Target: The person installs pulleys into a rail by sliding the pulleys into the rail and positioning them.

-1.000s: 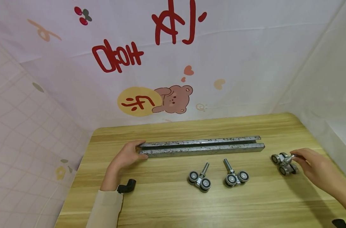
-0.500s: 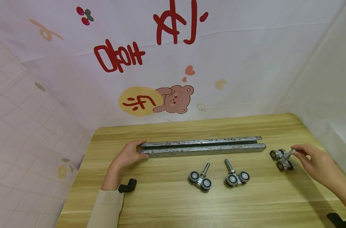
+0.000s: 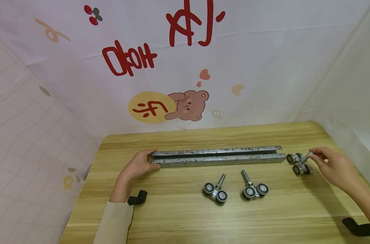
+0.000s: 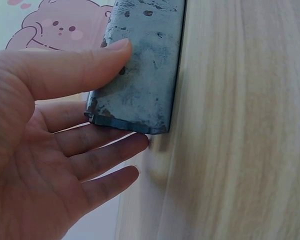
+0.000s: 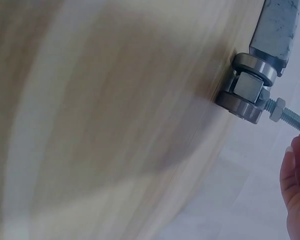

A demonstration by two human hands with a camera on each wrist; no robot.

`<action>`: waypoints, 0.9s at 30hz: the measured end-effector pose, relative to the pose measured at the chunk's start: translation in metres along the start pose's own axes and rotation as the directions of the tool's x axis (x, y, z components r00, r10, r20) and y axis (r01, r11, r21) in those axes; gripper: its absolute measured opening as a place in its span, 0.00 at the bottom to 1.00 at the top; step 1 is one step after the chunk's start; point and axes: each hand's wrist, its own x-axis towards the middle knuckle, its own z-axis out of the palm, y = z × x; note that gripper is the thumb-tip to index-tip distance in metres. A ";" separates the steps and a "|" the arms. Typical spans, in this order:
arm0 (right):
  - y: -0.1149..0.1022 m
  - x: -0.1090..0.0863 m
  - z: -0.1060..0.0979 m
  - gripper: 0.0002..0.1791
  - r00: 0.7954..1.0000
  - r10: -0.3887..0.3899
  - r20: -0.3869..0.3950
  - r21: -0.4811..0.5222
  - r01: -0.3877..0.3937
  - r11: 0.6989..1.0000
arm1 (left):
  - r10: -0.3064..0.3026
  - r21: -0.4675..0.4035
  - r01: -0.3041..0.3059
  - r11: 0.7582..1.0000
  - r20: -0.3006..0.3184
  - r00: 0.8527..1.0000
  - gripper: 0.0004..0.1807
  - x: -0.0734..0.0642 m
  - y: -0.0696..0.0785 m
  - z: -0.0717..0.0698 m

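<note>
Here, left fingers (image 4: 85,72) grip the rail (image 3: 218,160) while right fingers (image 3: 321,149) pinch a roller trolley (image 5: 249,87) by its bolt (image 5: 293,119).

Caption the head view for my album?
Left hand grips metal rail; right hand holds a wheeled roller by its bolt.

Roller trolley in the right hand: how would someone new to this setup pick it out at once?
On the wooden table lies a long metal rail. By its right end is the roller trolley, wheels toward the rail. Unlike the two other trolleys, it is held: the right hand pinches its bolt.
</note>
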 end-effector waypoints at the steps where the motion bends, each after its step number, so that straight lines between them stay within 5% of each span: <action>1: 0.000 0.001 0.000 0.11 1.000 0.007 -0.003 0.003 -0.007 1.000 | -0.002 -0.003 0.002 1.000 -0.002 1.000 0.41 0.000 0.000 0.000; 16: 0.004 0.018 0.007 0.10 0.996 0.094 0.003 0.074 -0.094 0.993 | 0.001 0.005 -0.001 1.000 0.011 1.000 0.41 -0.001 -0.001 -0.001; 27: 0.002 0.028 0.006 0.13 0.974 0.218 0.064 0.082 -0.223 0.971 | -0.011 -0.007 0.011 1.000 0.009 1.000 0.41 0.000 0.000 -0.002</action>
